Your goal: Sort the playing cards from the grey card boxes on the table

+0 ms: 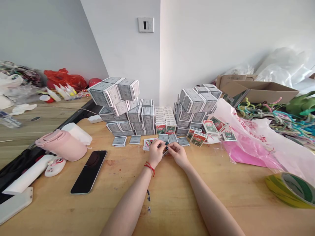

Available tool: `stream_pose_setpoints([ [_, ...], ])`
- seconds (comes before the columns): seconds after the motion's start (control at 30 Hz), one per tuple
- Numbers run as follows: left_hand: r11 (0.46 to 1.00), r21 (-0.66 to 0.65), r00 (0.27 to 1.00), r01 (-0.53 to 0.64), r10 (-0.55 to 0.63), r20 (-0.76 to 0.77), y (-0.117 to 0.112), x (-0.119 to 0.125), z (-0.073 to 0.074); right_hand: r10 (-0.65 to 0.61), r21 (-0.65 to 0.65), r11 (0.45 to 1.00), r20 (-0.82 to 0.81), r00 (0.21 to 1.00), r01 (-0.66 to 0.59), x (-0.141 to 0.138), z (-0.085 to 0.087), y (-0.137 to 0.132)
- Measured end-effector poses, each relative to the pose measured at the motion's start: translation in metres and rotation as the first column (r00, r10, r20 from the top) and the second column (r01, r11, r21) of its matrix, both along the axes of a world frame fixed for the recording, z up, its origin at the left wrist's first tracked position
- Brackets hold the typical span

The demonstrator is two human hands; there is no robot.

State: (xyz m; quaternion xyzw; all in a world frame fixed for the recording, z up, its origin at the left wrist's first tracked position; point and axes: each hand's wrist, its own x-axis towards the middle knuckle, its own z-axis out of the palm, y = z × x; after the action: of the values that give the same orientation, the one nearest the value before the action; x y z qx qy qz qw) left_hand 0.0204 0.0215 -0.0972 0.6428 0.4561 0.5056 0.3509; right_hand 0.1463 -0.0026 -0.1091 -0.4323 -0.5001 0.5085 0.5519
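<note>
My left hand and my right hand meet above the wooden table, fingertips pinched together. Between them shows a sliver of patterned playing cards, mostly hidden by the fingers. Just left of my left hand lies a face-up playing card. Beyond the fingers are small face-down piles of cards, and two more piles lie further left. Boxed card packs stand in two columns behind the hands. Loose red-and-green card boxes lie to the right.
Tall stacks of grey-backed cards rise at back left, with others at back right. A black phone and a pink bottle lie left. Yellow tape, a pink plastic bag and a cardboard box are right.
</note>
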Motion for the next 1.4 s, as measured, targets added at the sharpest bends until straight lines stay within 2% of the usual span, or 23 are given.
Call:
stream_pose_setpoints([
  [0.2, 0.999, -0.019, 0.997, 0.045, -0.043, 0.057, 0.001, 0.0, 0.0, -0.052, 0.055, 0.997, 0.06, 0.997, 0.049, -0.001, -0.001, 0.0],
  [0.37, 0.979, -0.165, 0.969, 0.121, -0.081, 0.233, 0.006, 0.001, -0.002, -0.144, 0.111, 0.986, 0.159, 0.977, 0.127, -0.002, -0.005, 0.002],
  [0.47, 0.957, -0.227, 0.951, 0.184, -0.115, 0.286, 0.008, -0.001, -0.001, -0.151, 0.112, 0.985, 0.168, 0.974, 0.133, -0.002, -0.006, 0.002],
  [0.53, 0.959, -0.225, 0.961, 0.173, -0.114, 0.253, 0.008, -0.002, -0.001, -0.135, 0.092, 0.988, 0.144, 0.98, 0.122, -0.001, -0.006, 0.001],
  [0.77, 0.99, -0.137, 0.999, 0.017, -0.011, 0.05, 0.003, 0.001, -0.003, -0.074, 0.027, 0.997, 0.132, 0.988, 0.071, -0.001, -0.003, 0.001],
  [1.0, 0.997, -0.08, 0.999, 0.0, -0.005, -0.054, 0.0, 0.006, -0.004, -0.094, 0.076, 0.994, 0.168, 0.981, 0.082, -0.001, -0.004, 0.002],
  [1.1, 0.997, -0.072, 0.992, 0.03, -0.038, -0.117, 0.001, 0.006, -0.003, -0.083, 0.077, 0.995, 0.18, 0.98, 0.07, 0.0, -0.005, 0.003],
  [1.2, 0.984, -0.132, 0.98, 0.122, -0.14, -0.141, 0.005, 0.001, -0.003, -0.082, 0.074, 0.995, 0.195, 0.977, 0.069, 0.001, -0.006, 0.003],
  [1.3, 0.958, -0.178, 0.961, 0.223, -0.247, -0.127, 0.011, -0.006, -0.004, -0.054, 0.067, 0.997, 0.177, 0.983, 0.042, 0.0, -0.005, 0.003],
  [1.4, 0.945, -0.19, 0.955, 0.265, -0.284, -0.081, 0.014, -0.009, -0.005, -0.026, 0.061, 0.998, 0.134, 0.991, 0.018, 0.0, -0.004, 0.003],
])
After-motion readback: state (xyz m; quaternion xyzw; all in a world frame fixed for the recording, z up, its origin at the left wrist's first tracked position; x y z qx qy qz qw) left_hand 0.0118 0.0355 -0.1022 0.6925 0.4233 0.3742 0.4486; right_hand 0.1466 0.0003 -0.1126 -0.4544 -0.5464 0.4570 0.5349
